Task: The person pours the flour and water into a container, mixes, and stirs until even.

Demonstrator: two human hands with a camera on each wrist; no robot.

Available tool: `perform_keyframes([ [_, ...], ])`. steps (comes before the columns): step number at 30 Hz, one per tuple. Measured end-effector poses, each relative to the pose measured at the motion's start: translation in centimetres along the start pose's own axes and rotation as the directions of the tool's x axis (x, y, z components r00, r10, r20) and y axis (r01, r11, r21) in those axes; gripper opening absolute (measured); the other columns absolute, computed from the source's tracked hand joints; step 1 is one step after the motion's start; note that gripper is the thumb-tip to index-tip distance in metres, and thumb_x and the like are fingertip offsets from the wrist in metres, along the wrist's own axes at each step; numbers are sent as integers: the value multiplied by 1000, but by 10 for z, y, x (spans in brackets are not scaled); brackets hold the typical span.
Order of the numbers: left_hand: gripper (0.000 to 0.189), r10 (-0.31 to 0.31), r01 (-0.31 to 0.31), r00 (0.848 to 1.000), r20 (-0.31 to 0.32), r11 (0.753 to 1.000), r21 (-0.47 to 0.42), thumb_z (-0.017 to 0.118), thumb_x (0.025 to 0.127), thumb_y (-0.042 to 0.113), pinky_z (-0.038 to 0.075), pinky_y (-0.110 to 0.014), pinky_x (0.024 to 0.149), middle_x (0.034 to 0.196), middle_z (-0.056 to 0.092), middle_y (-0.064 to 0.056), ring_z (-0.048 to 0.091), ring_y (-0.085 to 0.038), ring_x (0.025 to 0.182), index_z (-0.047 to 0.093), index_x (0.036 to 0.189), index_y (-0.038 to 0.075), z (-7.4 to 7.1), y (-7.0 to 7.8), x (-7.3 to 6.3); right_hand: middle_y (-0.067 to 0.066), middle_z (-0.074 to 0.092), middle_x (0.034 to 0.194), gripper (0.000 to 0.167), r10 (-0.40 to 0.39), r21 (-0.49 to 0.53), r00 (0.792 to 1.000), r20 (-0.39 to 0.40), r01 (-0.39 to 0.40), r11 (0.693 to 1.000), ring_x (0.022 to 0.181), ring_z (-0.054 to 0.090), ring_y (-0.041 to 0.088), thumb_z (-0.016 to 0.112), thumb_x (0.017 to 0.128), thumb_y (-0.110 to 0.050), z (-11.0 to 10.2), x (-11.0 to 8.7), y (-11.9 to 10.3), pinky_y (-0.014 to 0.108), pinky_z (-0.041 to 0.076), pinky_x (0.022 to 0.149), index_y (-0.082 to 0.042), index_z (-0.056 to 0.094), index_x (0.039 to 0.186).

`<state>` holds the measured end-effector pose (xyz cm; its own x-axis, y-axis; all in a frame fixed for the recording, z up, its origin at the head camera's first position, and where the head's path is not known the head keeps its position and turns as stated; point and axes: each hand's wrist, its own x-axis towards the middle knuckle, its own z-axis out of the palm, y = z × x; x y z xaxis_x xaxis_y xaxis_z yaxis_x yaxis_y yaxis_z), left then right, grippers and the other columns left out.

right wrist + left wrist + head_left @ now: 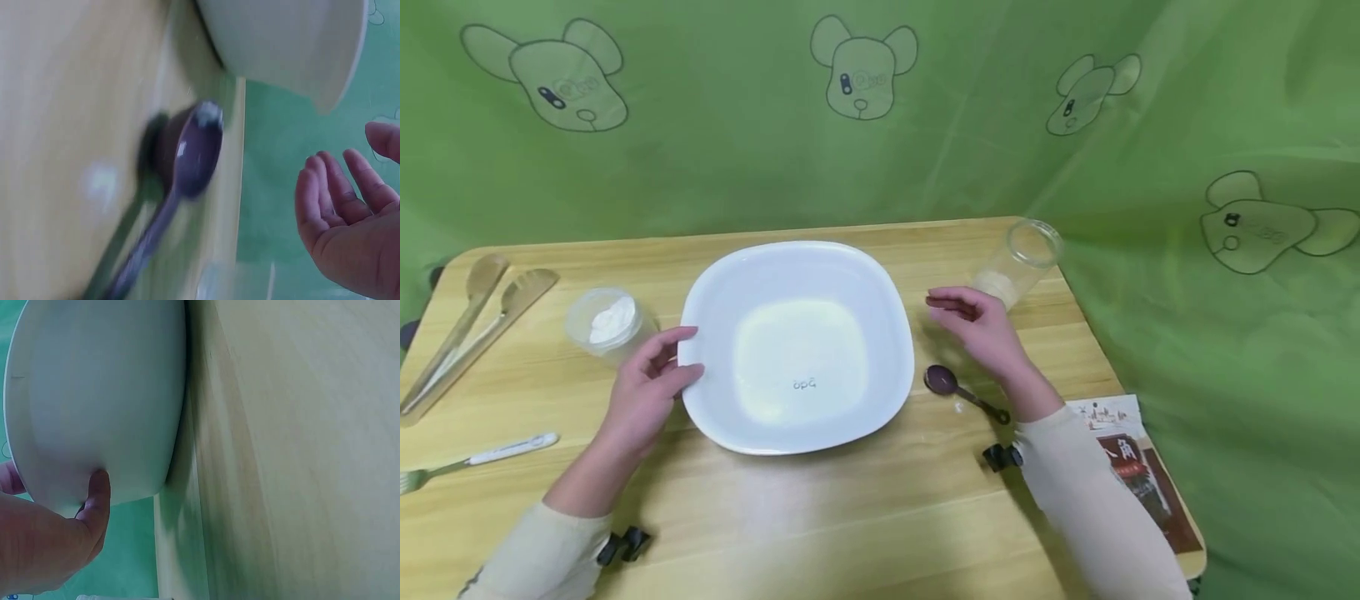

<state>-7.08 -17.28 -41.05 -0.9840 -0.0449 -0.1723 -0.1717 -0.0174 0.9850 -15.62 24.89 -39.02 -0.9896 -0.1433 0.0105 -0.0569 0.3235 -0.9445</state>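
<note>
A large white basin [797, 417] stands upright near the middle of the table. At its left rim my left hand [647, 379] holds the edge; in the left wrist view one fingertip [99, 481] lies against the outer wall and another digit sits at the rim. My right hand [981, 329] is in the air right of the basin, apart from it, with loosely bent fingers and nothing in them. Closest to that hand are a clear glass jar [1026, 254] with pale contents at its bottom and a dark purple spoon [942, 380] lying on the table.
A clear tub [612, 321] of white powder stands left of the basin. Wooden tongs [467, 333] and a green-and-white fork [482, 457] lie at the far left. A printed packet [1138, 475] lies under the right forearm. Green cloth [737, 183] hangs behind.
</note>
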Motion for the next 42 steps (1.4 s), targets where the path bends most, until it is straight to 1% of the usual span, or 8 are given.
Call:
perform_keyframes([
  [5,48,9,-9,1000,-3,1000,-19,64,93,-4,55,-21,78,117,54,-12,60,-15,99,53,139,1,-1,-1,-2,20,67,120,33,-62,-56,995,-83,57,997,105,64,22,73,92,-8,-23,-23,4,24,52,90,4,66,122],
  [9,47,17,-17,1000,0,999,-39,63,93,-6,56,-22,77,116,55,-10,60,-14,97,53,139,1,0,-1,-2,19,67,116,33,-52,-6,972,-231,52,999,99,65,19,74,90,-4,-37,-34,10,21,54,85,6,66,120],
  [11,48,24,-24,1000,3,999,-44,63,93,-6,56,-22,77,118,56,-11,61,-15,99,53,139,0,1,-1,-2,16,69,111,32,-37,61,944,-328,61,996,94,66,18,76,87,0,-44,-35,15,20,55,82,8,66,117],
  [15,48,30,-30,1000,6,998,-46,63,93,-6,57,-23,78,122,55,-15,61,-19,102,52,139,0,1,-3,-3,14,69,99,33,-15,216,854,-521,149,965,85,65,18,80,79,9,-55,-30,23,20,55,77,12,65,108],
  [19,48,29,-28,1000,3,999,-43,64,93,-5,56,-23,79,123,55,-16,61,-18,102,52,139,0,1,-2,-3,15,62,108,46,19,281,789,-614,196,939,96,60,23,83,74,11,-63,-16,23,22,54,82,6,62,115],
  [28,48,20,-20,1000,10,999,-35,64,93,-3,56,-23,77,122,54,-15,60,-16,102,53,140,2,0,-4,-1,8,44,139,94,112,282,836,-538,53,958,128,43,29,89,70,5,-67,10,23,30,49,95,-22,40,146],
  [35,48,26,-25,1000,16,999,-48,64,94,-2,56,-23,78,123,55,-14,61,-17,102,53,140,3,-1,-5,-1,8,43,141,102,147,248,834,-532,-12,969,132,41,28,93,65,2,-59,23,34,41,41,108,-27,39,148],
  [42,49,12,-11,1000,17,999,-36,64,94,-1,56,-23,79,124,54,-17,60,-16,102,51,141,3,-1,-3,-1,9,48,140,97,129,224,800,-586,7,975,131,45,27,94,64,0,-53,32,42,38,40,109,-21,44,144],
])
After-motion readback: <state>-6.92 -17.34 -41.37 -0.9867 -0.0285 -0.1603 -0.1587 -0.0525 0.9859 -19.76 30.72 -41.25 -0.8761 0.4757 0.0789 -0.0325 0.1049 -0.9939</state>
